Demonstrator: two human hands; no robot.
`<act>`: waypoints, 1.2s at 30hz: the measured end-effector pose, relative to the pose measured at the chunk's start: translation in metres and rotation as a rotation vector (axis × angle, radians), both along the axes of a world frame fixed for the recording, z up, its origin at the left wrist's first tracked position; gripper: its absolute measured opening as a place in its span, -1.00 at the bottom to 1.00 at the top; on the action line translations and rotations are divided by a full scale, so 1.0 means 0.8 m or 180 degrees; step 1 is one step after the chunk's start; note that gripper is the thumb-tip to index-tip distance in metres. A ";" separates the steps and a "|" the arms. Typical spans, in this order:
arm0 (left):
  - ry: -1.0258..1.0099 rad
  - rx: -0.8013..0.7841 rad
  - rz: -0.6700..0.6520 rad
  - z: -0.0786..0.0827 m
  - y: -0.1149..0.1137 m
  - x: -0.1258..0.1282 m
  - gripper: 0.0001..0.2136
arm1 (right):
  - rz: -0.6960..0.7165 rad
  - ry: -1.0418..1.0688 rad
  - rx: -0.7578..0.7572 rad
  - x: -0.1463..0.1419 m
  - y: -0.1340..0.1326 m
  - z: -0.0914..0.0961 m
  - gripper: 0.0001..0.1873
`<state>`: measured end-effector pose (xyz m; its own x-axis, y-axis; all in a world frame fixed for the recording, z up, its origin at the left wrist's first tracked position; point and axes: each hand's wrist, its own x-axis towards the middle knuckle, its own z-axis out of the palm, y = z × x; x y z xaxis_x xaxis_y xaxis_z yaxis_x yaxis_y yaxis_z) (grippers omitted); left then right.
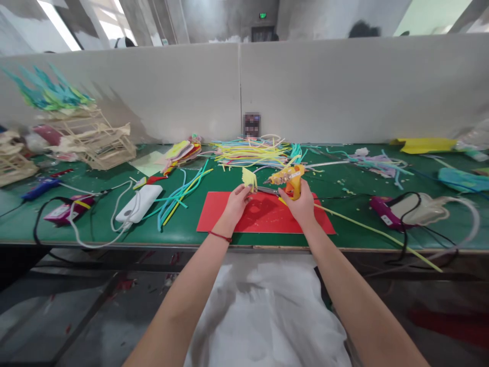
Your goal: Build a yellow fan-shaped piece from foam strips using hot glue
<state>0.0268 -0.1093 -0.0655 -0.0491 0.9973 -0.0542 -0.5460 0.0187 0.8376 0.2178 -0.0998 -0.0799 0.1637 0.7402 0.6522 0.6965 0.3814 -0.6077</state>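
My left hand (236,202) pinches a small yellow cut-out piece (249,178) and holds it upright above the red mat (263,214). My right hand (300,203) is wrapped round the grip of an orange-yellow glue gun (287,176), whose nozzle points left toward the yellow piece, a short gap away. Both hands hover over the middle of the green table (344,232). A thin yellow strip (378,233) runs from under my right hand toward the table's front right edge.
A heap of yellow and teal strips (252,152) lies behind the mat. A white power adapter (139,203) with cables and a purple glue gun (69,209) are at left, wooden frames (95,138) far left, another purple glue gun (384,211) at right. A white partition (305,86) backs the table.
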 end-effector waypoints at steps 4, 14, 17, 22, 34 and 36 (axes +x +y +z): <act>0.0072 -0.0088 -0.0028 0.000 0.001 0.000 -0.75 | -0.0035 -0.0227 -0.0015 -0.001 0.002 -0.006 -0.42; -0.0055 -0.0156 0.0016 0.007 -0.005 0.001 -0.77 | -0.0072 -0.0652 -0.0075 0.001 0.003 -0.012 -0.45; -0.0091 -0.0208 0.0022 0.007 -0.004 0.001 -0.77 | -0.0108 -0.0655 -0.0045 0.001 0.002 -0.011 -0.46; -0.0192 -0.0288 0.0031 0.008 -0.003 0.002 -0.78 | -0.0100 -0.0692 -0.0006 0.002 0.003 -0.012 -0.46; -0.0159 -0.0289 0.0037 0.006 -0.003 0.001 -0.79 | 0.0001 -0.0649 0.0090 0.003 0.006 -0.015 -0.46; -0.0172 -0.0278 0.0025 0.006 -0.002 0.001 -0.78 | 0.0010 -0.0652 0.0091 0.003 0.006 -0.015 -0.47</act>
<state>0.0279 -0.1112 -0.0607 -0.0515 0.9883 -0.1437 -0.5907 0.0858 0.8023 0.2206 -0.0951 -0.0923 0.0234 0.7211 0.6924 0.8032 0.3988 -0.4425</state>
